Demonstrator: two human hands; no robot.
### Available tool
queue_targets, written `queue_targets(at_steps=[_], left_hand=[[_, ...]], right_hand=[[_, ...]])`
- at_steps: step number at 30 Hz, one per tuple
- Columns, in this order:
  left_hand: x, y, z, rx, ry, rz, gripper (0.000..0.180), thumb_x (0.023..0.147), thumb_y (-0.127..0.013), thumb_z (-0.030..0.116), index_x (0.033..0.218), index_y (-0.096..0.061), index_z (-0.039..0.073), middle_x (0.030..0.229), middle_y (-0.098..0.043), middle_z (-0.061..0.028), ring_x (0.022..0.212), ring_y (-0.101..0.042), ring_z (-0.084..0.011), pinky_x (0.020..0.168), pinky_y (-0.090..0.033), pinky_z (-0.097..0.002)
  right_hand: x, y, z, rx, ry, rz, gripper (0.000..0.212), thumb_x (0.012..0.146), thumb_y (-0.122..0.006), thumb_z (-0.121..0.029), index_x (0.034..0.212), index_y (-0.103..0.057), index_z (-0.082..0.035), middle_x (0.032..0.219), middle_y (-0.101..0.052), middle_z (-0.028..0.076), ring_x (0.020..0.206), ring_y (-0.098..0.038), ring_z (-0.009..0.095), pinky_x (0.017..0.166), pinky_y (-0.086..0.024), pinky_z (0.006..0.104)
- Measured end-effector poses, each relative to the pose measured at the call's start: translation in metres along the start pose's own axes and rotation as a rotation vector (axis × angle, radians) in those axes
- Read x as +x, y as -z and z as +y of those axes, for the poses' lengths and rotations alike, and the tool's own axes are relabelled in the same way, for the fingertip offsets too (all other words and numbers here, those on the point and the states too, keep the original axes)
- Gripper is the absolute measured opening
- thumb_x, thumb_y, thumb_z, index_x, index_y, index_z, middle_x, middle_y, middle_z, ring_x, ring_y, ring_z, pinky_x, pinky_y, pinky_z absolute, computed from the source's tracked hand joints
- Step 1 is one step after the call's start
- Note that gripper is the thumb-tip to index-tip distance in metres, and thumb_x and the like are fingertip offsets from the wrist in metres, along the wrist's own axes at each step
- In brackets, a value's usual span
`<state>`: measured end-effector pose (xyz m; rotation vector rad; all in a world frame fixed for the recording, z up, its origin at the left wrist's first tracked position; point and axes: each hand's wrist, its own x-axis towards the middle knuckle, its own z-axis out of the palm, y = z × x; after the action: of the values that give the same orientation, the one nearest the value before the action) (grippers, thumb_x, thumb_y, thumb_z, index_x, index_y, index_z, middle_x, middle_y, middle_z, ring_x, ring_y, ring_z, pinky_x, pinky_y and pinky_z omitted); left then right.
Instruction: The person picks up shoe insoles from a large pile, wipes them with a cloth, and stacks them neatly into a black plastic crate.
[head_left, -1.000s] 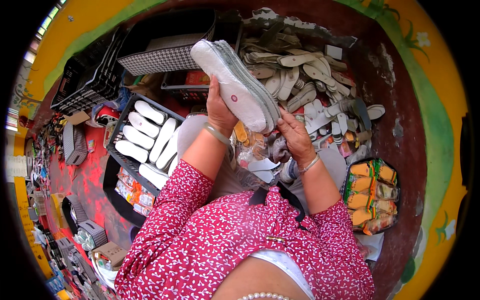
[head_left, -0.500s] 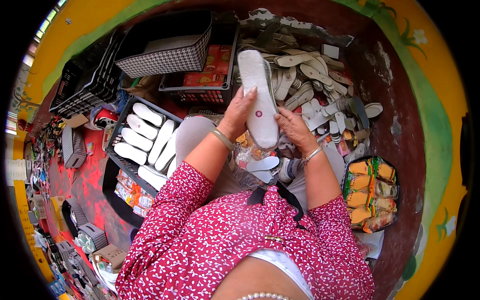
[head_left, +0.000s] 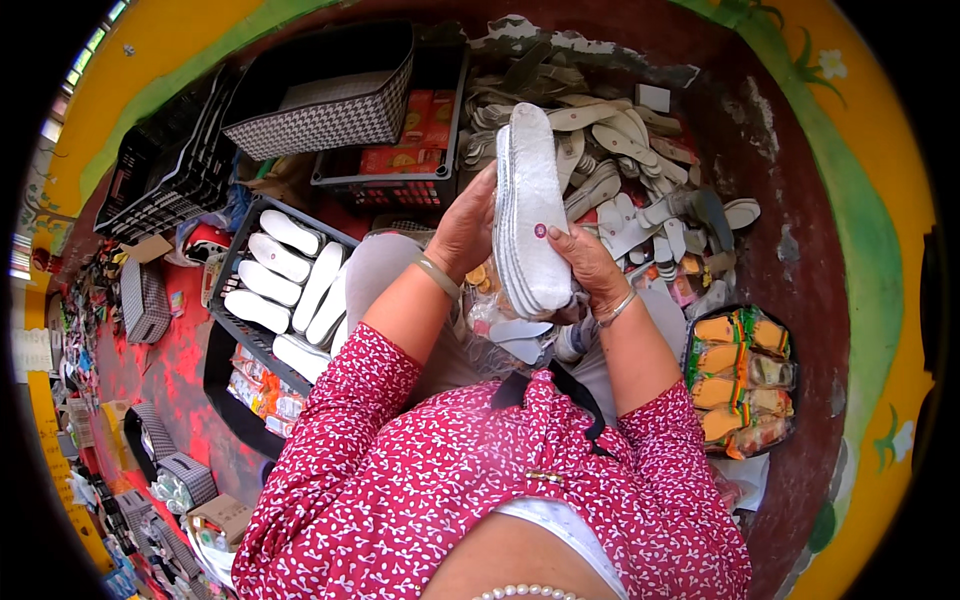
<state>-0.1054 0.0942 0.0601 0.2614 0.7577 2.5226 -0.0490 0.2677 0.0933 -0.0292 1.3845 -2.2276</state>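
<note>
A stack of white shoe insoles [head_left: 535, 205] is held upright between my two hands, its layered edges showing on the left. My left hand [head_left: 466, 225] grips it along the left side, fingers hidden behind. My right hand [head_left: 592, 262] clasps the lower right edge, the thumb lying on the front insole beside a small round red mark. Behind the stack spreads a large heap of loose insoles [head_left: 625, 143]. Below it, a pale grey-blue insole [head_left: 520, 333] lies among clear plastic wrapping over my lap.
On the left stands a grey crate [head_left: 250, 335] of white insoles. A black crate with red boxes [head_left: 405, 160] carries a houndstooth basket [head_left: 320, 115]. Stacked black crates [head_left: 165, 160] stand farther left. At right is a black basket of orange packaged items [head_left: 718, 392], near the dark red wall [head_left: 800, 260].
The stack has shifted slightly right and turned, so its several layers now show on the left. My right thumb has moved onto the front insole; my left thumb has left the front face.
</note>
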Motion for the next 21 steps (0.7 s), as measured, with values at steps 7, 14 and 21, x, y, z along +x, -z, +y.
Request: queue_targets(at_steps=[7, 14, 21], left_hand=[[-0.022, -0.025, 0.009, -0.098, 0.204, -0.012, 0.067, 0.08, -0.06, 0.046, 0.123, -0.042, -0.002, 0.112, -0.056, -0.0208, 0.097, -0.06, -0.0313, 0.086, -0.049, -0.0434], [-0.02, -0.026, 0.01, 0.234, 0.357, 0.162, 0.048, 0.081, -0.061, 0.034, 0.109, -0.049, -0.003, 0.097, -0.061, -0.0171, 0.089, -0.063, -0.0244, 0.076, -0.052, -0.0366], [-0.037, -0.04, -0.019, 0.26, 0.546, 0.026, 0.051, 0.075, -0.069, 0.028, 0.11, -0.046, -0.001, 0.088, -0.06, -0.0146, 0.083, -0.063, -0.0244, 0.075, -0.052, -0.035]], right_hand=[[0.005, 0.002, 0.022, 0.001, -0.128, -0.053, 0.046, 0.089, -0.055, -0.036, 0.113, -0.053, 0.004, 0.102, -0.061, 0.009, 0.093, -0.059, 0.015, 0.081, -0.047, 0.027], [0.012, 0.083, -0.003, -0.58, 0.113, 0.312, 0.048, 0.088, -0.056, -0.039, 0.115, -0.055, 0.001, 0.1, -0.063, 0.008, 0.052, -0.05, 0.007, 0.051, -0.043, 0.0216], [-0.005, 0.039, -0.03, -0.471, 0.212, 0.319, 0.058, 0.088, -0.051, -0.047, 0.122, -0.051, 0.0, 0.11, -0.058, 0.009, 0.058, -0.05, 0.006, 0.057, -0.043, 0.0192]])
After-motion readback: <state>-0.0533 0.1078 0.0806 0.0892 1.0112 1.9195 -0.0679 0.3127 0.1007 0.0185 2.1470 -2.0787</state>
